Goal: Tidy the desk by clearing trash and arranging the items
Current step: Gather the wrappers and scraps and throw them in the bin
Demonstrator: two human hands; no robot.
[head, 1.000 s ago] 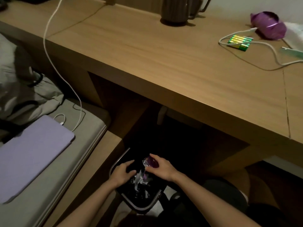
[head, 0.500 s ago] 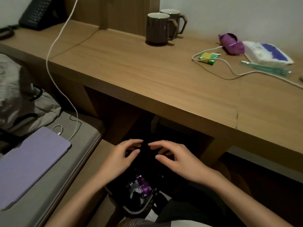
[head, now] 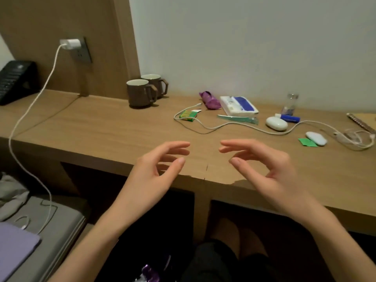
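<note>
Wood; left hand, right hand cupped.

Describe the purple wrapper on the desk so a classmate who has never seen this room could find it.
On the long wooden desk, find the two brown mugs by the wall. Go right to the white and blue packet; the purple wrapper lies just left of it. It is the only crumpled, shiny purple thing on the desktop.
</note>
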